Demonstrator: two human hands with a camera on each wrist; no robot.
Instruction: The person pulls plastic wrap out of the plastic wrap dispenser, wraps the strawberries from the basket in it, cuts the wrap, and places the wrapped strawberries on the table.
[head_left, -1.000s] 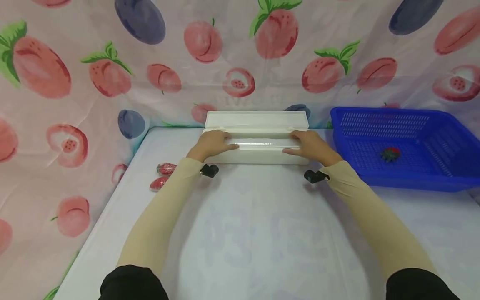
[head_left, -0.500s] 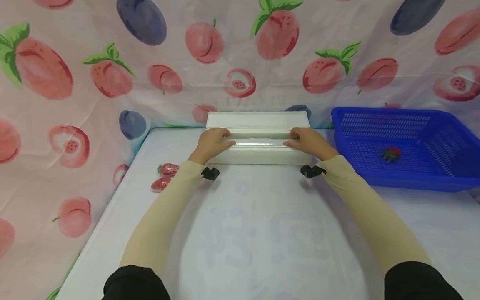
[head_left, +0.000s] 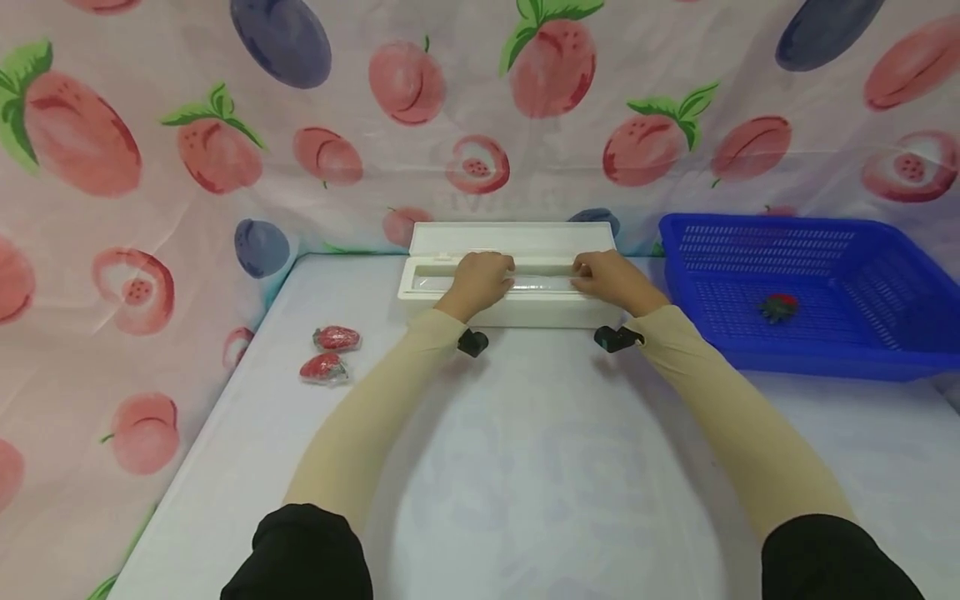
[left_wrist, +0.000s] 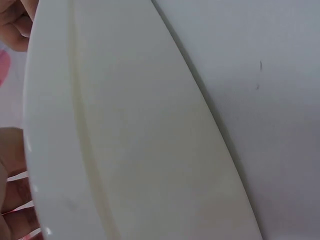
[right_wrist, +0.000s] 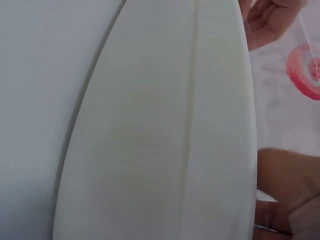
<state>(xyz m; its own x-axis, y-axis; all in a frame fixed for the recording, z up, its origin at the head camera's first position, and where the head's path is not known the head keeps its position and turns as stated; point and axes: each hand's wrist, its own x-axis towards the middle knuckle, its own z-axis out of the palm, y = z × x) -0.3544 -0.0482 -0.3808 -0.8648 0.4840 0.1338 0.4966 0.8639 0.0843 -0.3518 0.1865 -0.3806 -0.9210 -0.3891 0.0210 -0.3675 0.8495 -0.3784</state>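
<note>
A white cling film dispenser [head_left: 517,313] stands at the back of the table with its lid [head_left: 517,239] raised. Inside lies a roll of clear cling film [head_left: 543,284]. My left hand [head_left: 480,282] reaches over the dispenser's middle, fingers curled at the film. To its right, my right hand [head_left: 617,279] pinches the film with thumb and fingers. Clear film shows by the fingers of both hands in the right wrist view, where my right hand [right_wrist: 292,185] is partly hidden by the dispenser's front wall. The same wall covers part of my left hand [left_wrist: 12,185] in the left wrist view.
Two red strawberries, an upper one [head_left: 337,337] and a lower one [head_left: 324,367] in clear wrap, lie left of the dispenser. A blue plastic basket [head_left: 810,363] at the right holds one strawberry [head_left: 780,307]. Behind everything hangs a fruit-print cloth [head_left: 555,150].
My left hand has moved right along the dispenser, from its left end to near the middle. The right hand's spread thumb and fingers have come together at the film.
</note>
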